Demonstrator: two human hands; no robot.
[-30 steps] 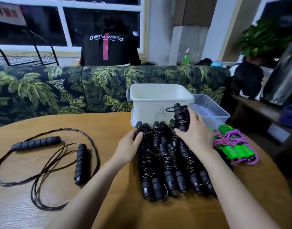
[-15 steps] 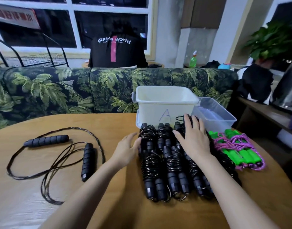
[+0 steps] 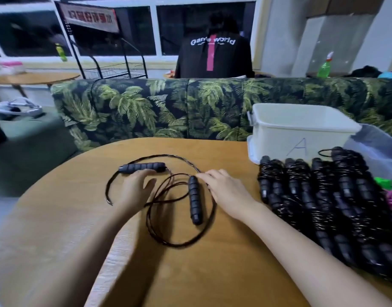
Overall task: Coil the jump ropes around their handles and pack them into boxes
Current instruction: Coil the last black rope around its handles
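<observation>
Wood-grain round table (image 3: 57, 218) carries all items. White box (image 3: 301, 134), marked "A", stands at the far right edge, with a clear box (image 3: 376, 149) just beside it on the right. Coiled black jump ropes (image 3: 323, 196) lie in a row just in front of both boxes, along the right edge. One loose jump rope (image 3: 179, 243) lies uncoiled mid-table, its cord in open loops. Left hand (image 3: 135, 189): fingers relaxed and spread, tips at the far handle (image 3: 142, 167), gripping nothing. Right hand (image 3: 226, 191): fingers straight, tips at the top of the near handle (image 3: 194, 199). Contact not resolvable because of blur.
</observation>
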